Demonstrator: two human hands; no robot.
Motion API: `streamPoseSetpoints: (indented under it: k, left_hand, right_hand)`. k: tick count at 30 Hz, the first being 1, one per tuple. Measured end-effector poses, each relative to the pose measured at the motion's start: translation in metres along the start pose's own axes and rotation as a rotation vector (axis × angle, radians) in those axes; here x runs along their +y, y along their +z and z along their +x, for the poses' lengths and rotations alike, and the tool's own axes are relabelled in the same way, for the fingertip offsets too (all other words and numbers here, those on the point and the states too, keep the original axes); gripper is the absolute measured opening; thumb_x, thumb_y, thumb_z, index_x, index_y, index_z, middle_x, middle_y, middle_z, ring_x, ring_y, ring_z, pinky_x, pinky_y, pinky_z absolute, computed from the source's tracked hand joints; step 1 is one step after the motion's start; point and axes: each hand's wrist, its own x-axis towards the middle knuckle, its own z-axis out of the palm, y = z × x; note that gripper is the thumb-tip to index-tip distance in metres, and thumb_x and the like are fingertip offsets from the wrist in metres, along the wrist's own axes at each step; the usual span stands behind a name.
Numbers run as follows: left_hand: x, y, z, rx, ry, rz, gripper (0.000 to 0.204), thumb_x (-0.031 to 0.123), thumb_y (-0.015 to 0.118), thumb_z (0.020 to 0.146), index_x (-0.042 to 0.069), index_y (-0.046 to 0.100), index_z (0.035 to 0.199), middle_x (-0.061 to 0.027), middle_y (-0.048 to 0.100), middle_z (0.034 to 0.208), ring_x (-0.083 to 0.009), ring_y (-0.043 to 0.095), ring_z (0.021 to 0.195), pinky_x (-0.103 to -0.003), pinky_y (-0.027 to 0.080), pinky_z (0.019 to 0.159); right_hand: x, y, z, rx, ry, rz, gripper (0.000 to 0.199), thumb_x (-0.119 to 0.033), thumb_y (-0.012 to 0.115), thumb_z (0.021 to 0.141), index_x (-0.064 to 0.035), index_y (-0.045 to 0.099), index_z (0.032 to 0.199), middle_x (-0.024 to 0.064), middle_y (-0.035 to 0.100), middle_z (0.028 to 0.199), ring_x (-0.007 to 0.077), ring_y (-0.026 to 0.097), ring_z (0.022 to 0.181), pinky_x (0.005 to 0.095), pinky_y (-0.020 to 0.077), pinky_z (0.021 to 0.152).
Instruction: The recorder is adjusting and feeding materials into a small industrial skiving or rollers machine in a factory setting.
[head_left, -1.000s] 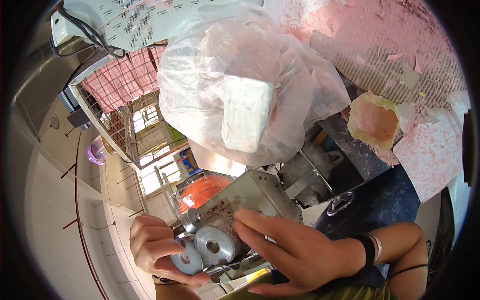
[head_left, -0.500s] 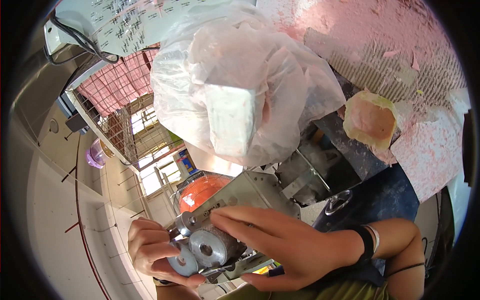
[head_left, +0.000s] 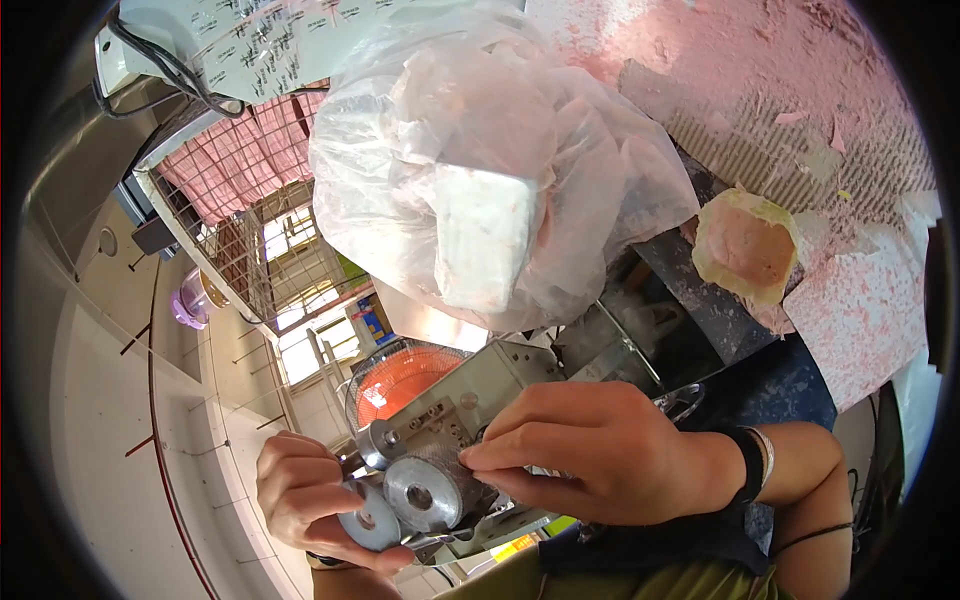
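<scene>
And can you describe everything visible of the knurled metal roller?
The knurled metal roller looks silvery: a short, thick cylinder with textured side and smooth, round end face with a central hole. That face points toward the camera. It sits at the machine, beside a smaller cylinder and a metal disc; the right hand appears to touch its side.

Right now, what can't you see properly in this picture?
All in the head view:
Far end of the knurled roller: hidden by the right hand.
Palm of the left hand: hidden by its own curled fingers.
Inside of the plastic bag: hidden by cloudy folds.
Part of the orange fan: behind the metal machine.
Pale panel: cut by the top edge, its marks too small.
</scene>
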Motion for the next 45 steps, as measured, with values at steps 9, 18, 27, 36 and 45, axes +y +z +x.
streamPoseSetpoints:
  k: [9, 18, 27, 36, 45]
  left_hand:
    - [-0.002, -0.002, 0.003, -0.038, 0.025, -0.004, 0.072, 0.071, 0.093, 0.05, 0.015, 0.061, 0.08, 0.004, 0.05, 0.068, -0.017, 0.049, 0.065, -0.031, 0.039, 0.056]
    - [-0.002, -0.003, 0.001, -0.036, 0.021, 0.006, 0.074, 0.072, 0.094, 0.046, 0.015, 0.061, 0.08, 0.0041, 0.049, 0.069, -0.0177, 0.049, 0.067, -0.031, 0.038, 0.056]
    - [-0.002, -0.001, -0.001, 0.001, 0.005, -0.023, 0.075, 0.073, 0.093, 0.044, 0.014, 0.061, 0.078, 0.0031, 0.05, 0.068, -0.0183, 0.048, 0.067, -0.032, 0.037, 0.057]
    - [0.001, 0.005, -0.008, 0.087, -0.055, 0.012, 0.073, 0.074, 0.091, 0.049, 0.014, 0.06, 0.076, 0.0023, 0.049, 0.067, -0.0188, 0.046, 0.066, -0.033, 0.037, 0.058]
    - [0.001, 0.005, -0.006, 0.087, -0.05, 0.051, 0.07, 0.074, 0.088, 0.055, 0.014, 0.059, 0.076, 0.0023, 0.047, 0.069, -0.0188, 0.045, 0.067, -0.032, 0.035, 0.059]
  right_hand:
    - [0.005, 0.002, 0.012, -0.015, -0.081, -0.067, 0.022, 0.0, 0.079, 0.083, -0.0023, 0.067, 0.101, 0.0101, 0.067, 0.096, 0.0222, 0.065, 0.078, 0.031, 0.0554, 0.067]
    - [-0.001, 0.001, 0.019, -0.039, 0.596, 1.446, 0.014, -0.017, 0.052, 0.106, -0.0055, 0.048, 0.114, 0.017, 0.065, 0.106, 0.0207, 0.065, 0.087, 0.0384, 0.0543, 0.086]
    - [0.004, 0.003, 0.001, 0.115, -0.021, 0.092, 0.045, 0.001, 0.053, 0.09, 0.004, 0.055, 0.135, 0.0149, 0.06, 0.102, 0.0284, 0.061, 0.085, 0.0415, 0.0513, 0.091]
    - [-0.012, 0.023, -0.028, -0.055, 0.154, 0.122, 0.075, 0.008, 0.055, 0.075, 0.0082, 0.046, 0.149, 0.0175, 0.059, 0.111, 0.033, 0.059, 0.098, 0.04, 0.0505, 0.086]
    - [-0.023, 0.019, -0.042, -0.079, 0.073, 0.06, 0.078, 0.009, 0.057, 0.075, 0.0111, 0.04, 0.152, 0.0199, 0.057, 0.114, 0.034, 0.058, 0.098, 0.0402, 0.0497, 0.085]
